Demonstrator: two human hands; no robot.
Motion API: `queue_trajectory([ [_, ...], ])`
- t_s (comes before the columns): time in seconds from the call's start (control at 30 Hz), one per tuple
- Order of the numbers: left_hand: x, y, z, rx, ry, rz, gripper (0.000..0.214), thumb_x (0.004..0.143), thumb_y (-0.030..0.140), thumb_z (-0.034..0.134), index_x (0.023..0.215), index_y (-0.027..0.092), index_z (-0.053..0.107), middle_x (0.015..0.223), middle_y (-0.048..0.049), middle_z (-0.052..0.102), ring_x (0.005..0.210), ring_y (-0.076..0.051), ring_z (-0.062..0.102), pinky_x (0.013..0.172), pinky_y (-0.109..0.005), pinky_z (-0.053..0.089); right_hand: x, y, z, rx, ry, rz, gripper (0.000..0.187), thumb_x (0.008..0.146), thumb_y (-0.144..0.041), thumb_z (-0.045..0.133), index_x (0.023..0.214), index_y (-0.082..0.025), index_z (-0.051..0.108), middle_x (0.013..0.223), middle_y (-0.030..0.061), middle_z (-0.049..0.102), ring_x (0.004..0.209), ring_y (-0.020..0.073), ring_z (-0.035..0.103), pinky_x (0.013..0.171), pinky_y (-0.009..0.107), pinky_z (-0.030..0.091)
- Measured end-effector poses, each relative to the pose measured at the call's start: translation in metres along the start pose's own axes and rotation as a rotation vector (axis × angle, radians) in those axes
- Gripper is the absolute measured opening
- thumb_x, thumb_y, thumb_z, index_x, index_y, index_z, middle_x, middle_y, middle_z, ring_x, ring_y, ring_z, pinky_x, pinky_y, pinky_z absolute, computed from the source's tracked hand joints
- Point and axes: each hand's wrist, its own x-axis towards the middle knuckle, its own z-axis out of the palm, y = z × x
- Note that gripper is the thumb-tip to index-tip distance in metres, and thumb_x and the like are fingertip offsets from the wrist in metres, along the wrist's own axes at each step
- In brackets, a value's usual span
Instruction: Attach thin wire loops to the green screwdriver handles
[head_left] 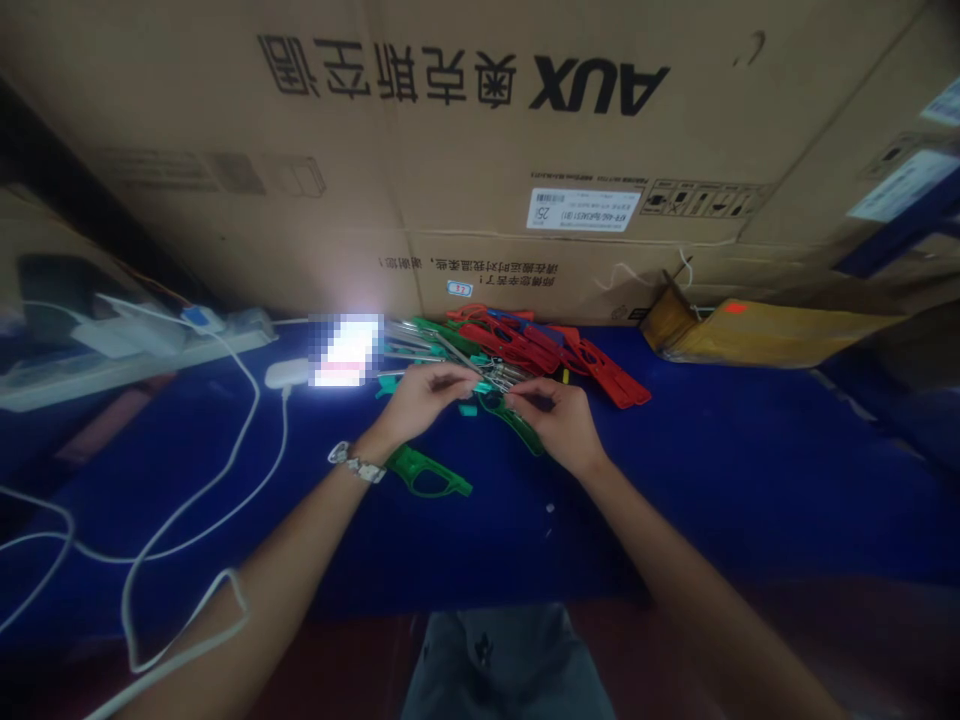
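Note:
My left hand (429, 398), with a watch on the wrist, pinches a small teal plastic piece (482, 387) between thumb and fingertips. Close by on the right, my right hand (559, 418) is closed in a pinch; what lies in its fingertips is too small to make out. Thin metal parts (506, 372) show between and just behind the hands. Under them is a green plastic handle shell (525, 434), partly covered by the right hand. Another green shell (429, 474) with an oval opening lies nearer me, beside the left wrist.
Red plastic shells (611, 375) are heaped behind the hands. Metal rods (412, 356) lie to the left, near a bright blurred screen (346, 350). White cables (255, 400) cross the blue table (750, 480) at left. A large carton (450, 150) stands behind; a yellow folded package (780, 335) is at right.

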Motion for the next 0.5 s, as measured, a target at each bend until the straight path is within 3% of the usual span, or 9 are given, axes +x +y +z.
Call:
queue_trajectory([
  [0.3, 0.0006, 0.0007, -0.0036, -0.161, -0.06, -0.097, 0.026, 0.076, 0.033, 0.081, 0.095, 0.017, 0.074, 0.088, -0.0053, 0.078, 0.079, -0.017, 0.073, 0.082, -0.034, 0.061, 0.0019, 0.0053, -0.0008, 0.049, 0.026, 0.023, 0.018, 0.08, -0.037, 0.072, 0.083, -0.02, 0.077, 0.081, 0.0041, 0.076, 0.072, 0.0187, 0.067, 0.066, 0.03, 0.049],
  [0.5, -0.0006, -0.0008, -0.0022, -0.143, -0.033, -0.102, 0.024, 0.072, 0.031, 0.084, 0.086, 0.015, 0.074, 0.087, -0.0055, 0.076, 0.08, -0.017, 0.072, 0.083, -0.035, 0.06, 0.0035, 0.0056, -0.0014, 0.101, 0.033, 0.045, 0.02, 0.079, -0.039, 0.072, 0.081, -0.019, 0.075, 0.08, 0.0047, 0.076, 0.073, 0.0193, 0.068, 0.067, 0.03, 0.051],
])
